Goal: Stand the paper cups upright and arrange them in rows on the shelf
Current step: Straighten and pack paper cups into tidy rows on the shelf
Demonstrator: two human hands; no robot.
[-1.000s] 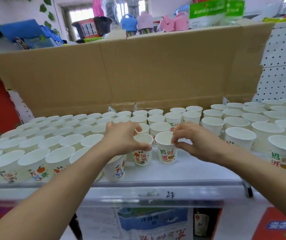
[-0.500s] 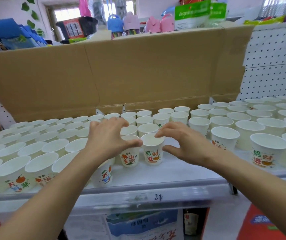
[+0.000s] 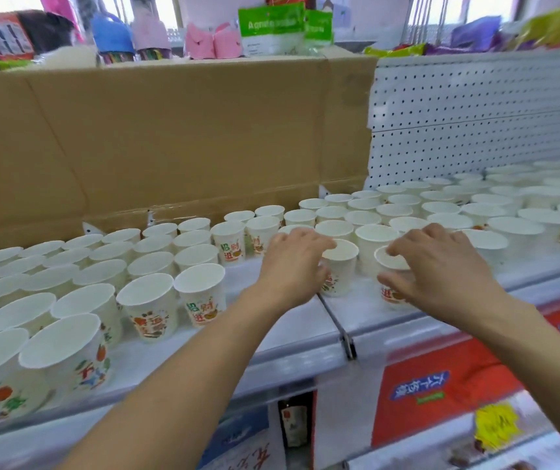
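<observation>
The scene is bright and evenly lit; daylight comes from the windows (image 3: pixel 475 11) at the top, which are burnt out to white. Shadows are soft and weak. The whole picture is a little smeared by motion, most of all the paper cups (image 3: pixel 522 191) at the far right. The wide lens bends the shelf (image 3: pixel 359 303) and stretches the corners.

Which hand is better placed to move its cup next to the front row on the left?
Probably the left. The left hand grips the nearer cup, with only bare shelf between it and that row's end cup. The right hand holds the farther cup and would have to cross over.
</observation>
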